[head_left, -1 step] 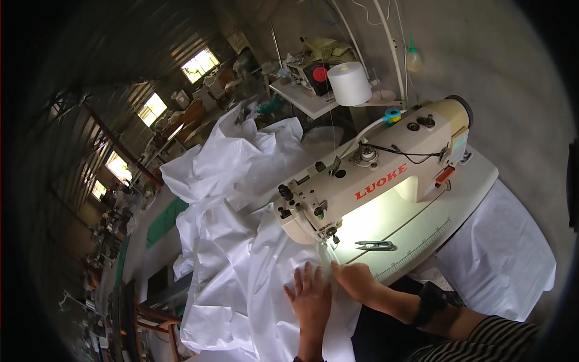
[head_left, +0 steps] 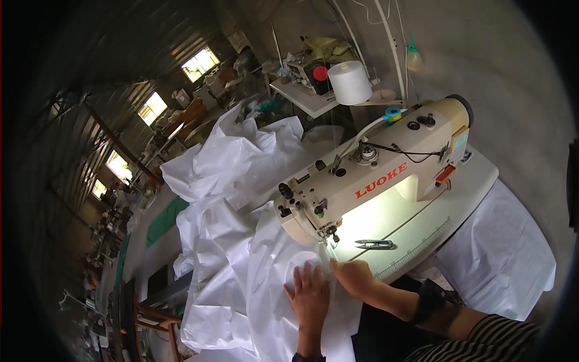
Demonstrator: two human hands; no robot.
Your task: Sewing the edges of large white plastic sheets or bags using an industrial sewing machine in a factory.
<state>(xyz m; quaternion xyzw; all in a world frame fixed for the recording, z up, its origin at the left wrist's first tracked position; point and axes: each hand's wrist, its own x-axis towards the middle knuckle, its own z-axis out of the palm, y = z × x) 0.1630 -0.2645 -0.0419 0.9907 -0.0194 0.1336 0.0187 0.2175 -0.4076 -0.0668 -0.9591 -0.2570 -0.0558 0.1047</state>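
Note:
My left hand (head_left: 311, 295) lies flat on a large sheet of white cloth (head_left: 223, 301), fingers spread, in front of the sewing machine (head_left: 380, 175). To its right my right hand (head_left: 354, 280) is closed at the edge of the cloth, close below the needle and presser foot (head_left: 330, 236). The fingertips pinch the cloth edge there. The sheet runs under the machine head and heaps up behind and left of it. On the lit machine bed right of the needle rest thread snips (head_left: 375, 244), touched by neither hand.
A cone of white thread (head_left: 350, 83) stands behind the machine. More white cloth (head_left: 500, 247) hangs at the right of the table. Another machine stands on a small table (head_left: 304, 99) at the back. A green cloth piece (head_left: 167, 222) lies on the long table to the left.

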